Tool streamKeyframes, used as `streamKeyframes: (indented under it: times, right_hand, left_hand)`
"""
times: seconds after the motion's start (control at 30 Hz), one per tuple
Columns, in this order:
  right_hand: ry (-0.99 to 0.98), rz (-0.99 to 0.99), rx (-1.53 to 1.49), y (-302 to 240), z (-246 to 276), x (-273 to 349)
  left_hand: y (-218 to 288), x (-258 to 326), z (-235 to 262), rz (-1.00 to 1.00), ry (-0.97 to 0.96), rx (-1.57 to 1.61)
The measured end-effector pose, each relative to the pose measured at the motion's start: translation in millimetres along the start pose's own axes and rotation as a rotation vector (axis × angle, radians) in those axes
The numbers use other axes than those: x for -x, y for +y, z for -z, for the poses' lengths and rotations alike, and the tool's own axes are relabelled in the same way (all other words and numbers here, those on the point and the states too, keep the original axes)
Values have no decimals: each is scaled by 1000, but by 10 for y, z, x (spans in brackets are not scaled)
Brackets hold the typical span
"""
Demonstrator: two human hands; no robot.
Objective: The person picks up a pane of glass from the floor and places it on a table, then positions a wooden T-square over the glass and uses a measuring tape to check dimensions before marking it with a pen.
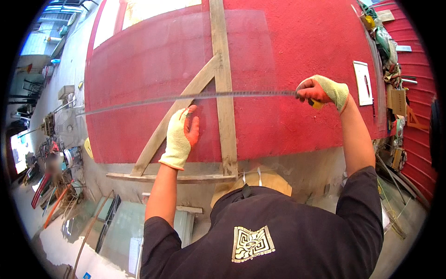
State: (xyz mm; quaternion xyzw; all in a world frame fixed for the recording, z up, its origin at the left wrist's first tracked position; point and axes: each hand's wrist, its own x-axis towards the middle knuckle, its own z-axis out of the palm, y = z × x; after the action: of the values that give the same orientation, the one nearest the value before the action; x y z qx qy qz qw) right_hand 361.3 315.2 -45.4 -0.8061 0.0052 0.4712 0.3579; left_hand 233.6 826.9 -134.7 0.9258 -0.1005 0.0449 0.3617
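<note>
A long thin strip with fine marks, which looks like a tape measure, stretches across the red table. My right hand, in a cream glove with a red palm, is closed round its right end; something yellow shows below the fingers. My left hand, gloved alike, is just below the strip with its fingers stretched forward and the thumb apart. Close to it, a wooden square with a diagonal brace lies under the strip. A clear glass sheet seems to cover the table's left and middle part.
A white rectangular plate lies at the table's right edge. Tools and scraps crowd beyond it, by a red corrugated wall. Glass panes lie low at the left. Machinery and clutter stand on the left.
</note>
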Motion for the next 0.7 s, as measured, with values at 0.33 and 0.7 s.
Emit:
streamKeyframes:
  times: [0.33, 0.7]
  right_hand:
    - [-237, 139, -458, 152, -550, 233]
    - [45, 261, -961, 852, -1055, 339]
  left_hand:
    - [-180, -520, -260, -85, -101, 302]
    - [45, -1155, -443, -338, 39, -126]
